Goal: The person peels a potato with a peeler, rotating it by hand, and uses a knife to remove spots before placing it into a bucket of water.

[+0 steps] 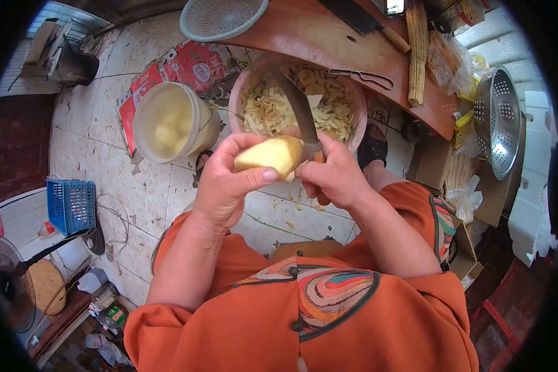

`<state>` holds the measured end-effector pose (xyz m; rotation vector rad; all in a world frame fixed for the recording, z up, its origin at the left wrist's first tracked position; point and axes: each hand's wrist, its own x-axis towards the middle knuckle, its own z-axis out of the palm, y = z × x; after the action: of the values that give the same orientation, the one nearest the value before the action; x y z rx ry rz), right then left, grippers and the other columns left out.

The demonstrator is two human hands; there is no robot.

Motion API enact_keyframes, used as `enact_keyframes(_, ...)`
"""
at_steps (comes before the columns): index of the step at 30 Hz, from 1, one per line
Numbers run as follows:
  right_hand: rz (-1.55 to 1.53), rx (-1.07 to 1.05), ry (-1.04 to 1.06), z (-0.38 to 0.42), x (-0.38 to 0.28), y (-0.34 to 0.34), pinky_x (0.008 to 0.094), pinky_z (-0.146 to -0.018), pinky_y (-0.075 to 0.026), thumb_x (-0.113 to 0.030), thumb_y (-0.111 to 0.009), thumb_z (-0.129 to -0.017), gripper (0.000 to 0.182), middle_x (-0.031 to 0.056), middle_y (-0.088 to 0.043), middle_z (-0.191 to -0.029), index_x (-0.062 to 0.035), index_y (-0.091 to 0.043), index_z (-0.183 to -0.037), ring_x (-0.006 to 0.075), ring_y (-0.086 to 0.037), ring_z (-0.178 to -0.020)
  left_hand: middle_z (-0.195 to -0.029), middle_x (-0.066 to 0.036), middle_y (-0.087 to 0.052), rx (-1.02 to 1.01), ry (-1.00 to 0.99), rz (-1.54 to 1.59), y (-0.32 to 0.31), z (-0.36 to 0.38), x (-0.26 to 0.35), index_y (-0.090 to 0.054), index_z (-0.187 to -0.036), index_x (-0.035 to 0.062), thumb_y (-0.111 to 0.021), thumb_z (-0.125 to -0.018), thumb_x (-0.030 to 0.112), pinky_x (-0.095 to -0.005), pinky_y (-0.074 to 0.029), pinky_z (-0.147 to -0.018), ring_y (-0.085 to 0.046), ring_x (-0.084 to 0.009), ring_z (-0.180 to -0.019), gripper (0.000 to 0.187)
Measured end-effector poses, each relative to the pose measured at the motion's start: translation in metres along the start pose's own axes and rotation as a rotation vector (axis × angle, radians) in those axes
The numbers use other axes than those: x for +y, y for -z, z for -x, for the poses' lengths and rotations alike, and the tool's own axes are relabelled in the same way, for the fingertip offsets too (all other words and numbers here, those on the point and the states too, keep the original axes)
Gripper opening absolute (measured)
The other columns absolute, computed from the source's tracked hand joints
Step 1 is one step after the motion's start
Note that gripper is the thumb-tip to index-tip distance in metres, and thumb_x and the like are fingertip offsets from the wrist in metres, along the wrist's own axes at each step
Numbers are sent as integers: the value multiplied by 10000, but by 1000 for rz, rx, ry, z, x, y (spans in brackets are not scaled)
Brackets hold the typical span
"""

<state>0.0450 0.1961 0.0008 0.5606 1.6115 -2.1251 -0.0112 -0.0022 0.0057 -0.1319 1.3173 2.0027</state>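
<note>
Both hands are being kept closed: the left hand (220, 186) around a peeled potato (270, 155), the right hand (335, 177) around a knife (301, 115). They are being held over a pink basin (248, 87), so peelings are being caught there.

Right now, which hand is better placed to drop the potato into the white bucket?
Left, probably: the left hand already holds the potato, and the white bucket sits on its side. The right hand holds the knife.

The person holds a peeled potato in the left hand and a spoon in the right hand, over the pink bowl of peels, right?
Not quite. The head view shows the right hand holding a knife, not a spoon. The left hand does hold the peeled potato over the pink bowl of peels.
</note>
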Motion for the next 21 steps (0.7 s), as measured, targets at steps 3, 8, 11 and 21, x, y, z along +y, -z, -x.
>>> enact_keyframes(3,146,1,103,-1,6,1,277,-611,-499,-101,-629,-775,529,61,-643,-814,-82,-571,-1301,133,-613,-667,-1055,-80,-657,-39,107,-184,6,1,4,-496,-1181,59,-833,-737,76,-296,-537,-799,-642,-152,-915,558)
enact_keyframes(8,378,47,357,4,3,-1,299,-800,-521,-82,-623,-778,443,116,-681,-974,-59,-623,-1220,171,-652,-866,-1161,-105,-621,-71,260,-228,-1,6,5,-442,-1340,59,-785,-723,94,-330,-595,-722,-652,-208,-1001,706)
enact_keyframes(11,464,182,524,-1,9,6,334,-683,-504,-74,-614,-800,345,81,-644,-819,-61,-628,-1144,174,-618,-719,-1237,-158,-581,-105,120,-16,-4,9,4,-344,-1453,37,-727,-679,118,-360,-597,-719,-658,-276,-1008,868)
enact_keyframes(21,658,209,-101,-60,55,47,469,-803,-513,-255,-614,-800,326,274,-680,-924,-9,-649,-1011,411,-662,-880,-1212,-191,-565,-193,-5,338,-5,10,18,-350,-1410,-2,-647,-793,180,-407,-607,-708,-659,-326,-1011,709)
